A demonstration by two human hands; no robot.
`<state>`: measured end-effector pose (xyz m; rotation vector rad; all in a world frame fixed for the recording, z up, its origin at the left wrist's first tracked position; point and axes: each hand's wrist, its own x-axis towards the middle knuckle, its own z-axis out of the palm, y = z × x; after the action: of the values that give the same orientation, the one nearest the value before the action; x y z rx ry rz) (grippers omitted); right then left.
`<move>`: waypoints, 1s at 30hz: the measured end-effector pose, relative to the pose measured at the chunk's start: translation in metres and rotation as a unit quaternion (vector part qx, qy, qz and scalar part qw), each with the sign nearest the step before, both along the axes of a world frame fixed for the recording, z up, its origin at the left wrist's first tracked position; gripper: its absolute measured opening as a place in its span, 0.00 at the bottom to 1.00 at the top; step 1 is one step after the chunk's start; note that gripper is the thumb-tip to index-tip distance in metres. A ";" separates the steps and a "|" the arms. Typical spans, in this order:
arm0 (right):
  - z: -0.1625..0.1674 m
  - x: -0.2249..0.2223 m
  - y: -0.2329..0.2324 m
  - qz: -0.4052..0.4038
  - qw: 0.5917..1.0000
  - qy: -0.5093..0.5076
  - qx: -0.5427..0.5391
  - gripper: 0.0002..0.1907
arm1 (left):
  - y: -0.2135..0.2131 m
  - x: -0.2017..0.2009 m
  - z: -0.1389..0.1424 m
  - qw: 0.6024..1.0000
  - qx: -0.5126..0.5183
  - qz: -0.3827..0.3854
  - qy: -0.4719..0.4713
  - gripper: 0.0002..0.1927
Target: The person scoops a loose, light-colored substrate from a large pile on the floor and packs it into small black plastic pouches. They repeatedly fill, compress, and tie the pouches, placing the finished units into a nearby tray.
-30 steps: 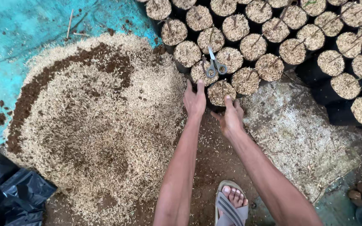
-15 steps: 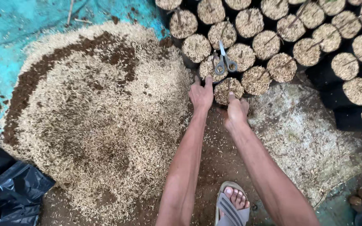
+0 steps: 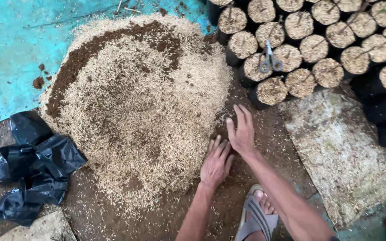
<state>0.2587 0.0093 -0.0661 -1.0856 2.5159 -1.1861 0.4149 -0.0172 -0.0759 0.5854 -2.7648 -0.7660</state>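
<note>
A big heap of rice husk mixed with brown soil [image 3: 135, 93] lies on the ground and on a turquoise tarp [image 3: 10, 49]. My left hand [image 3: 216, 161] rests flat, fingers apart, on the heap's near right edge. Just beyond it, my right hand [image 3: 242, 130] is spread open, holding nothing, hovering at or touching the ground. Rows of black bags filled with the husk mix [image 3: 271, 90] stand at the upper right. A pair of scissors [image 3: 270, 61] lies on top of them.
A bundle of empty black plastic bags [image 3: 32, 167] lies at the lower left. A worn woven sack [image 3: 345, 151] is spread flat at the right. My foot in a grey sandal [image 3: 258, 214] sits at the bottom, between my arms.
Both hands have drawn back from the nearest filled bag to the edge of the husk heap. The view has shifted, so the heap sits more central.
</note>
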 end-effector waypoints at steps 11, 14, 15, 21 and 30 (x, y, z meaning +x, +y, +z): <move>-0.034 -0.076 -0.161 -0.104 0.994 0.017 0.015 0.41 | 0.009 0.008 -0.037 0.998 -0.043 -0.033 -0.030 0.33; -0.040 -0.061 -0.171 -0.073 0.996 0.010 -0.050 0.44 | 0.009 0.009 -0.040 0.999 -0.033 -0.034 -0.025 0.34; -0.041 -0.057 -0.169 -0.048 0.997 -0.021 -0.060 0.44 | 0.009 0.010 -0.040 0.999 -0.029 -0.032 -0.022 0.34; -0.040 -0.075 -0.178 -0.038 0.998 -0.008 -0.057 0.41 | 0.009 0.011 -0.037 0.999 -0.010 -0.027 -0.015 0.32; -0.039 -0.104 -0.227 -0.080 0.997 0.005 -0.002 0.37 | 0.007 0.010 -0.030 1.000 -0.004 -0.023 -0.014 0.31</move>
<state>0.1543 -0.2173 -0.1047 -0.9061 2.6516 -1.2281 0.4252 -0.0098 -0.1056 0.5357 -2.8157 -0.7618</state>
